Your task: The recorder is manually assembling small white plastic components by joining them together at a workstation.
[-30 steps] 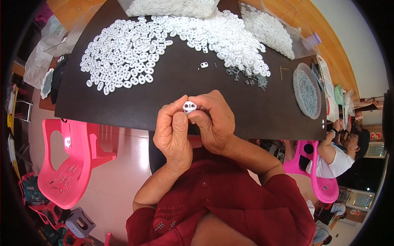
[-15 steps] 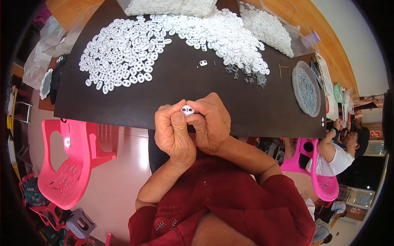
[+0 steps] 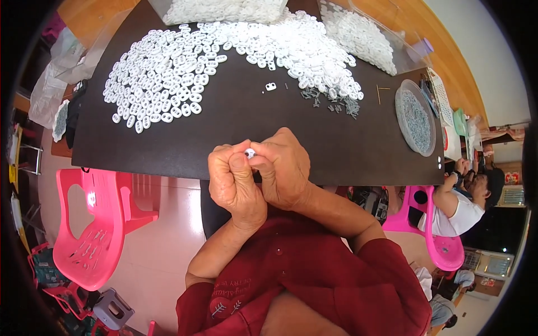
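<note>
Close above the table's near edge, my two hands meet on one small white oval plastic piece with two holes (image 3: 250,152). My left hand (image 3: 236,178) pinches its left side between thumb and forefinger. From the other side, the thumb and forefinger of my right hand (image 3: 286,168) press on it, hiding much of its rim. Farther off lie a spread of similar white pieces (image 3: 154,81) at the left and a denser white heap (image 3: 314,53) at the right. Small grey plastic pins (image 3: 339,105) are scattered at the heap's near end. A lone white piece (image 3: 270,87) rests between.
At the table's right is a round clear tub (image 3: 400,120) of grey pins. Clear bins (image 3: 358,36) of white pieces stand along the back. A pink chair (image 3: 92,263) is at the left; a seated person (image 3: 457,210) works at the right.
Both hands have shifted slightly left together, still pinching the white piece. My fingers now cover more of it. The whole view has shifted a little.
</note>
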The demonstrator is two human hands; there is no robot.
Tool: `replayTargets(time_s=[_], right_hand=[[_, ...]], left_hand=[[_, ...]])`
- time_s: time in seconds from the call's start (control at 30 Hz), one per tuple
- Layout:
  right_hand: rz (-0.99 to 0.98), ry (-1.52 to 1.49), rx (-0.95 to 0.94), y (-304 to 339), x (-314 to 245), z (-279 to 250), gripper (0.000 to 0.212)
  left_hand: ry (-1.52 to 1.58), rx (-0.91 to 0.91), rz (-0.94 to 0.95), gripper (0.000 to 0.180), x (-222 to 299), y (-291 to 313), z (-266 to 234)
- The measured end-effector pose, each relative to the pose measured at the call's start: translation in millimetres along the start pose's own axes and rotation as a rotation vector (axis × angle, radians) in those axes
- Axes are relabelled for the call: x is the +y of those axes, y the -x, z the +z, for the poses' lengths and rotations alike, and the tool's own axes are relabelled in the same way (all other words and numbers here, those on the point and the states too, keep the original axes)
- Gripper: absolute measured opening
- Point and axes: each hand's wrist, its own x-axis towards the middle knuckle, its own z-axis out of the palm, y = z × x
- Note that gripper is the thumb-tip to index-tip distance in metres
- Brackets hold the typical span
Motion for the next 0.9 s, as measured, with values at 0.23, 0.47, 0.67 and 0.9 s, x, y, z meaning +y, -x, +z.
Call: replayTargets(time_s=[0.23,0.47,0.67,0.9], right_hand=[[0.198,-0.144,-0.014,-9,6,-17,0.016],[0.279,0.235,-0.003,-56,62,-103,0.008],[-0.113,0.832,0.03,-158,167,-197,0.017],[0.001,0.983,-0.049,-142,191,-190,0.016]], left_hand=[[0.063,-0.161,-0.209,0.018,11,-9,-5],[-0.231,-0.427,-0.22,0.015,2,-50,-18],[-0.509,-0.52,0.11,0.011,-26,-97,6],[-0.819,-0.677,0.328,0.012,-55,-106,49]])
